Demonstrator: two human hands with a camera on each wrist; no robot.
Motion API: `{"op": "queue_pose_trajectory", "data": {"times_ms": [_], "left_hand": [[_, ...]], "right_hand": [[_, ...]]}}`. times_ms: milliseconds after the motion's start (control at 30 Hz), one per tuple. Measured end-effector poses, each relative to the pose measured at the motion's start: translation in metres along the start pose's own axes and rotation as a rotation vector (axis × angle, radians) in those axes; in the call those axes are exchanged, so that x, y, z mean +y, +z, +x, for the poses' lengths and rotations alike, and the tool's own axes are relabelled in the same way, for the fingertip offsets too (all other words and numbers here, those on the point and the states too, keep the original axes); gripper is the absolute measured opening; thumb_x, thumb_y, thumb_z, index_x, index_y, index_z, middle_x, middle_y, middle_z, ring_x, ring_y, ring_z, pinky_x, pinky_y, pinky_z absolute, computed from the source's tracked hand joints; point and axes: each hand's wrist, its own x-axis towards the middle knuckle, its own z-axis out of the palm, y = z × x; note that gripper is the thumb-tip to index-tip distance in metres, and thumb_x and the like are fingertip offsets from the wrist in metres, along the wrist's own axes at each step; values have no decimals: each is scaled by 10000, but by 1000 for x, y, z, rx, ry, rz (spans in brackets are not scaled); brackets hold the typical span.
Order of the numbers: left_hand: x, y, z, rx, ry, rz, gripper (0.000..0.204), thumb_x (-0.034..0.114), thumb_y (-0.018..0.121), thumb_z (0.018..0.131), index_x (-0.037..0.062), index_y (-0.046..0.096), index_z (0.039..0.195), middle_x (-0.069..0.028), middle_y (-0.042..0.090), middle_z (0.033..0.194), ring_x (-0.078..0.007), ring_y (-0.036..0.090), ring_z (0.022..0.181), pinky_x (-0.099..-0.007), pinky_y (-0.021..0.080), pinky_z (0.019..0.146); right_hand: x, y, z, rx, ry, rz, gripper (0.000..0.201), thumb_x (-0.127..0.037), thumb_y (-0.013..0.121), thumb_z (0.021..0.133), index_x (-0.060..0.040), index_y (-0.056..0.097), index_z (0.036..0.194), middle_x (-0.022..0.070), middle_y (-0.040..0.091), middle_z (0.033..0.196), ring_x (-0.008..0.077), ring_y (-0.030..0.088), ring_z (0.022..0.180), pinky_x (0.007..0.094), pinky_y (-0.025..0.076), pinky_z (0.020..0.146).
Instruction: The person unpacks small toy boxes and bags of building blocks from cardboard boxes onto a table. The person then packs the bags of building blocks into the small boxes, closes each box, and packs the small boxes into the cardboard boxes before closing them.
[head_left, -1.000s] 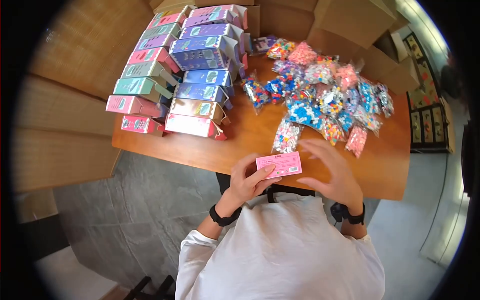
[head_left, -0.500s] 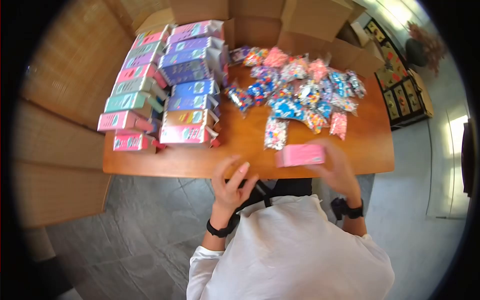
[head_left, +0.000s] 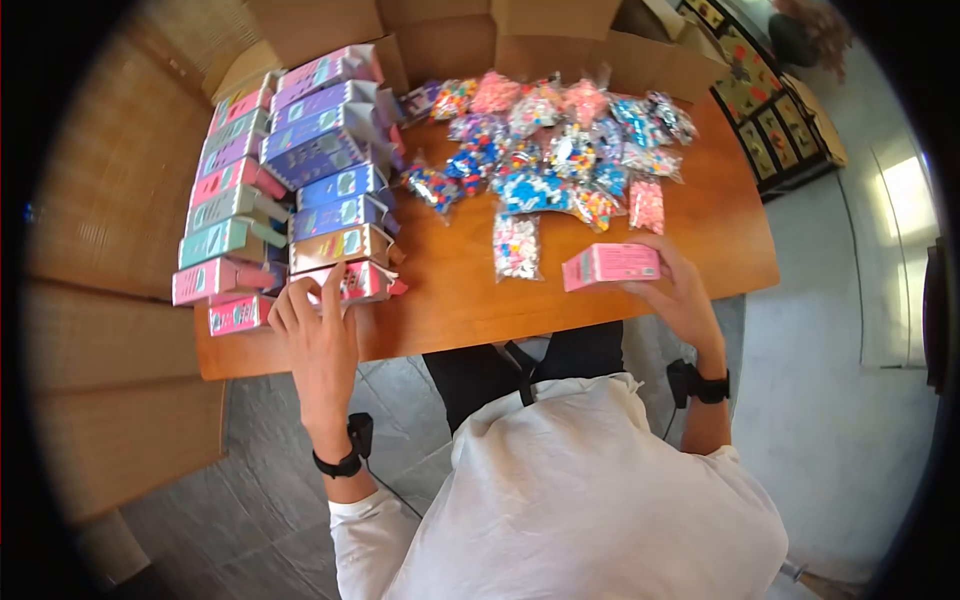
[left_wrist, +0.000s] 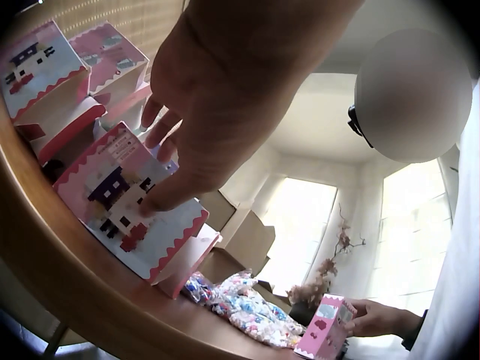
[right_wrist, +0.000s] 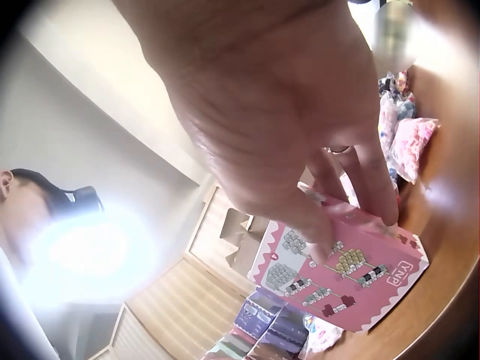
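Observation:
My right hand [head_left: 688, 302] holds a small pink box [head_left: 625, 263] over the front right of the table, thumb on one side and fingers on the other. In the right wrist view, printed block figures show on that box's face [right_wrist: 341, 277], below the thumb. My left hand [head_left: 322, 350] is at the nearest pink-and-white box [head_left: 368, 284] of the right-hand row. From the left wrist, the thumb lies on the box's printed front [left_wrist: 124, 214] and the fingers reach over its top edge. A flap [left_wrist: 187, 262] sticks out at its end.
Two rows of coloured boxes [head_left: 318, 150] with flaps at their right ends fill the table's left side. Clear bags of small coloured pieces [head_left: 545, 192] lie heaped at the centre back. Cardboard cartons [head_left: 445, 60] stand behind the wooden table [head_left: 460, 300].
The pink box passed from my left hand to my right, which carried it to the right. My left hand moved left, to the end of the box row.

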Motion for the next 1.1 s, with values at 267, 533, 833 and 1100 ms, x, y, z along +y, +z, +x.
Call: {"op": "queue_pose_trajectory", "data": {"times_ms": [267,533,833,1100], "left_hand": [[4,-26,0,-23,53,-97,560,5,828,737,78,570,1229,-132,542,1306,-383,487,1262,-501,407,1063],[41,0,-56,253,-162,-567,692,-48,860,782,37,469,1346,-138,551,1338,-251,575,1227,-399,464,1065],[169,58,-64,250,-66,-1058,549,88,874,805,-35,611,1270,-204,706,1204,-305,690,1126,-386,530,985],[171,63,-43,-98,115,-1109,607,177,825,819,-40,581,1331,-229,694,1232,-380,712,1086,-411,565,935]], "right_hand": [[1,34,18,103,-162,-103,670,-76,777,888,-57,487,1491,144,610,1399,283,588,1310,381,451,1100],[12,25,-1,205,-210,-40,985,-210,895,794,-73,329,1588,156,468,1529,346,502,1378,445,482,1093],[30,12,2,107,-309,-120,935,-209,905,766,-73,417,1552,170,439,1555,353,476,1397,433,491,1077],[36,17,21,83,-244,8,583,-65,795,858,-41,591,1404,149,656,1316,303,660,1158,396,522,989]]}}
